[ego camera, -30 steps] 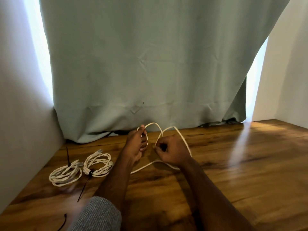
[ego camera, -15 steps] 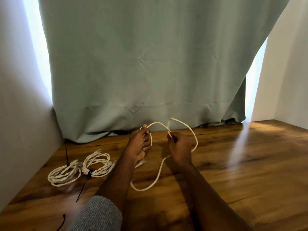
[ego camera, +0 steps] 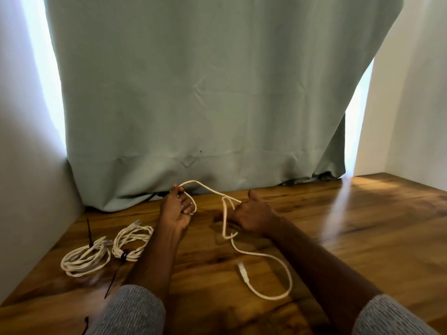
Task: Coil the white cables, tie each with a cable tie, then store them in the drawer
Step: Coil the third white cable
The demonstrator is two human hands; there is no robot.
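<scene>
A loose white cable (ego camera: 266,256) runs between both hands above the wooden table (ego camera: 350,238). My left hand (ego camera: 177,209) grips a small loop of it near the curtain. My right hand (ego camera: 251,216) pinches the cable further along, with another loop hanging by its fingers. The cable's tail curls toward me on the table and ends in a plug (ego camera: 243,269). Two coiled white cables lie at the left: one coil (ego camera: 84,258) and a second coil (ego camera: 131,240), each bound with a black cable tie.
A grey-green curtain (ego camera: 205,97) hangs along the table's back edge. White walls close in on the left and right. A spare black cable tie (ego camera: 85,326) lies at the near left edge. No drawer is in view.
My right hand has slid along the cable to the right and away from my left. The slack has dropped onto the table, and the plug end now lies in view.
</scene>
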